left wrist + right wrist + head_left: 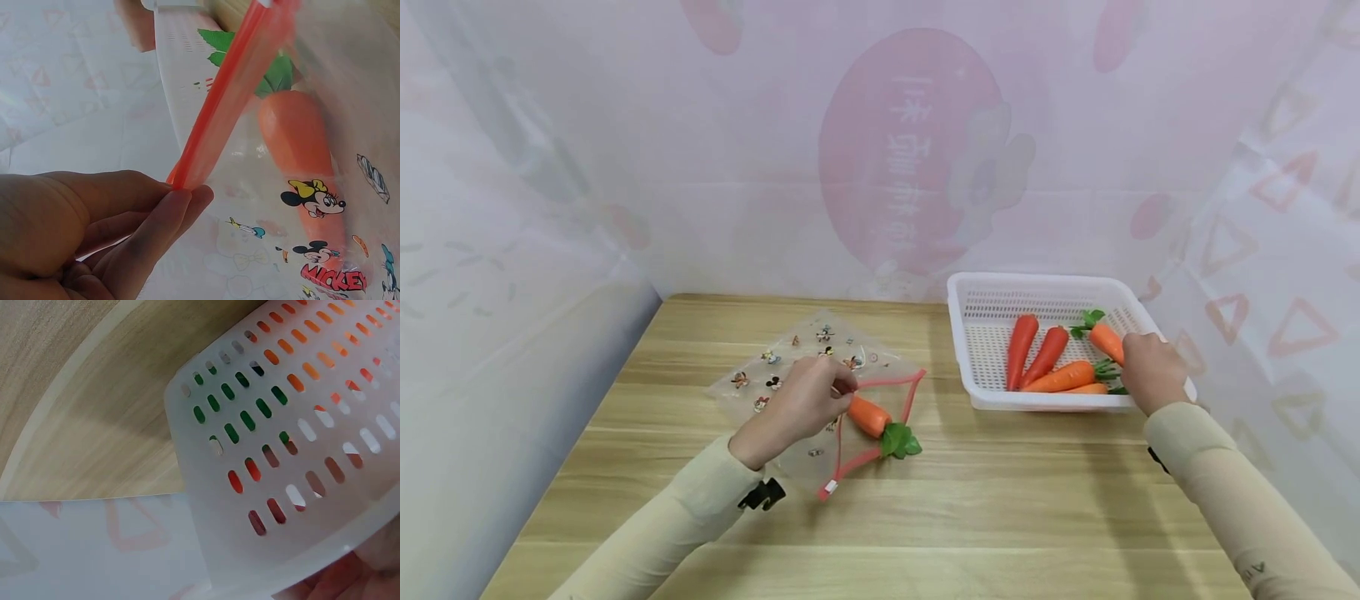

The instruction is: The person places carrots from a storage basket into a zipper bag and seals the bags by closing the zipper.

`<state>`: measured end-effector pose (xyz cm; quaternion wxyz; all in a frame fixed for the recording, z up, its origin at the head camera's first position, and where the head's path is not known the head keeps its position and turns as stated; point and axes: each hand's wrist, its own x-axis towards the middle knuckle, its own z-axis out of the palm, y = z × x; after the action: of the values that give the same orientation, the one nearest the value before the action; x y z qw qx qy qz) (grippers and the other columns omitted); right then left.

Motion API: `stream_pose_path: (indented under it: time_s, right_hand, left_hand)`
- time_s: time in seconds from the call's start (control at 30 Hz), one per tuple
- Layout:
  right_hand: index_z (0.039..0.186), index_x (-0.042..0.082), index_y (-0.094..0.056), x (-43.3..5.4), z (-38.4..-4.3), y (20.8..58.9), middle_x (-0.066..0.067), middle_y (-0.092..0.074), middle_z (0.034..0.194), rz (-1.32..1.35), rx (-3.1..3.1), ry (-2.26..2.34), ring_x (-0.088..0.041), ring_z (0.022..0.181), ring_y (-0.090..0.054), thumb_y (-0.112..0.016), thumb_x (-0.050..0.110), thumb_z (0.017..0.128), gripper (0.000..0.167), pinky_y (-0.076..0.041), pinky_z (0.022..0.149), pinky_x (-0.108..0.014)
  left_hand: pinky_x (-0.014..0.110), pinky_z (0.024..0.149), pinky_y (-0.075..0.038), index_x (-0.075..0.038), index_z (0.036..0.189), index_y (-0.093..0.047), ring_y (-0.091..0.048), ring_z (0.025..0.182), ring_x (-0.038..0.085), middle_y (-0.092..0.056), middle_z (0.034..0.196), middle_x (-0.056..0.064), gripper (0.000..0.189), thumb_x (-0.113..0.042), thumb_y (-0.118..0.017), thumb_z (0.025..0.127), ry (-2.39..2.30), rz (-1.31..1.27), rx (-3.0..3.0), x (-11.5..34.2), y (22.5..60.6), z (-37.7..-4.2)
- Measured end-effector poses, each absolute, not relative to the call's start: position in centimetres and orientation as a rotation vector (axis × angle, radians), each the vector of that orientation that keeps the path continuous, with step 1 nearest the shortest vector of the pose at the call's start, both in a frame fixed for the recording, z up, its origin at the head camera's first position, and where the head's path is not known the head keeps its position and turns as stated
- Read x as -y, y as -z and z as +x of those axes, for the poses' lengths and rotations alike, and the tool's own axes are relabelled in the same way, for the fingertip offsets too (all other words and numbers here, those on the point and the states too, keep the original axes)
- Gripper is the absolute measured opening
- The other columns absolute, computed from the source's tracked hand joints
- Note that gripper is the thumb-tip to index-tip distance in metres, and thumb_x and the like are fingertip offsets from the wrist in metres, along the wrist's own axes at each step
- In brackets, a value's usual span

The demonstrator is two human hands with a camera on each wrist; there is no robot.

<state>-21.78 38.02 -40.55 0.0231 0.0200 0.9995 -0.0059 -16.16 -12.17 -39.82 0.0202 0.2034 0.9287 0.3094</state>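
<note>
My left hand (805,408) pinches the red zip edge (212,106) of a clear zip bag (748,371) printed with cartoon figures. The bag lies on the table with its mouth held apart, facing right. Inside is an orange toy carrot (868,415), its green leaves (900,440) at the opening. Over the right end of a white plastic basket (1045,402), my right hand (1153,371) grips the lower end of another carrot (1107,342), leaves pointing left. In the right wrist view the basket wall (250,487) hides most of this hand and the carrot.
Two red chili peppers (1021,350) and more carrots (1060,377) lie in the basket. The wood-grain table (985,500) is enclosed by pale printed sheets (737,200) at the back and sides. A white slider (831,487) sits at the bag's near corner.
</note>
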Motion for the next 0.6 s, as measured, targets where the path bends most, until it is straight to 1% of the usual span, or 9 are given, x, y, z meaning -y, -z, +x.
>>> stream_pose_path:
  time_s: [0.1,0.3,0.5,0.6]
  right_hand:
    - [0.099,-0.014,-0.062,-38.01,-22.13,40.97,-0.030,-0.066,0.083,0.063,-3.102,0.012,-0.037,0.061,-0.063,-0.065,-0.006,0.091,0.012,-0.055,0.046,-0.045]
    - [0.098,-0.014,-0.063,-38.09,-22.21,41.26,-0.030,-0.066,0.083,0.071,-3.115,0.002,-0.038,0.061,-0.063,-0.065,-0.005,0.091,0.012,-0.057,0.048,-0.050]
    - [0.093,-0.013,-0.061,-37.91,-21.90,40.69,-0.032,-0.065,0.082,0.073,-3.123,0.022,-0.041,0.061,-0.062,-0.063,-0.005,0.090,0.009,-0.053,0.045,-0.047]
    - [0.090,-0.012,-0.061,-37.91,-21.69,40.27,-0.032,-0.063,0.079,0.069,-3.132,0.060,-0.041,0.060,-0.062,-0.067,-0.003,0.087,0.011,-0.051,0.043,-0.046]
  left_hand:
    - [0.032,0.076,-0.065,-0.004,0.097,-0.082,-0.077,0.088,0.017,-0.080,0.100,0.009,0.013,0.003,-0.073,0.091,-0.950,0.637,-2.894,12.32,39.82,-16.10]
    - [0.032,0.075,-0.064,-0.005,0.096,-0.082,-0.076,0.086,0.016,-0.080,0.097,0.007,0.012,0.002,-0.073,0.090,-0.942,0.655,-2.905,12.39,39.66,-16.04]
    - [0.031,0.075,-0.063,-0.005,0.096,-0.082,-0.075,0.086,0.015,-0.080,0.097,0.006,0.011,0.001,-0.074,0.091,-0.939,0.633,-2.897,12.48,39.62,-16.07]
    - [0.030,0.074,-0.063,-0.005,0.095,-0.082,-0.075,0.086,0.015,-0.080,0.096,0.006,0.011,0.001,-0.074,0.091,-0.938,0.630,-2.896,12.52,39.63,-16.09]
